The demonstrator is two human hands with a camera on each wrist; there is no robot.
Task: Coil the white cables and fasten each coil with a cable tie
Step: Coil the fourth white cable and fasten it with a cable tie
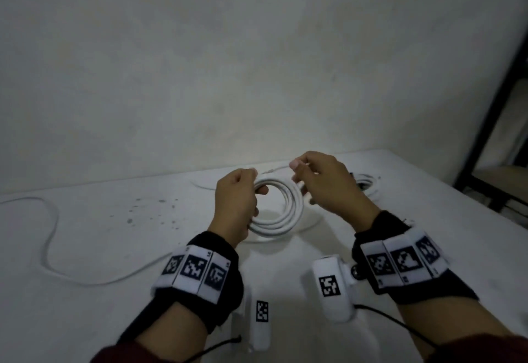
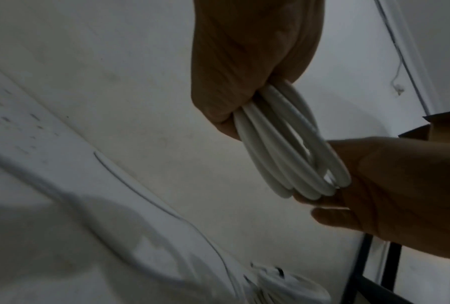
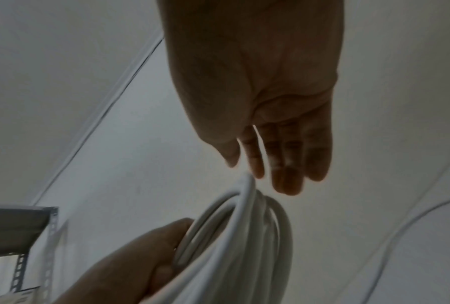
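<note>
A coil of thick white cable [image 1: 275, 214] hangs just above the white table [image 1: 120, 300], held between both hands. My left hand [image 1: 257, 191] grips the coil's left side, fingers wrapped round all its loops [image 2: 278, 139]. My right hand [image 1: 297, 174] is at the coil's upper right. In the right wrist view a strand of the coil [image 3: 244, 205] rises between the tips of thumb and index finger [image 3: 255, 164], and they seem to pinch it. The other right fingers hang fairly straight. I cannot make out a cable tie for certain.
A second bundle of white cable [image 1: 364, 184] lies on the table behind my right hand. A loose white cable [image 1: 51, 234] snakes across the table's left half. A dark metal shelf frame [image 1: 491, 111] stands right of the table, with a cardboard box [image 2: 442, 127] nearby.
</note>
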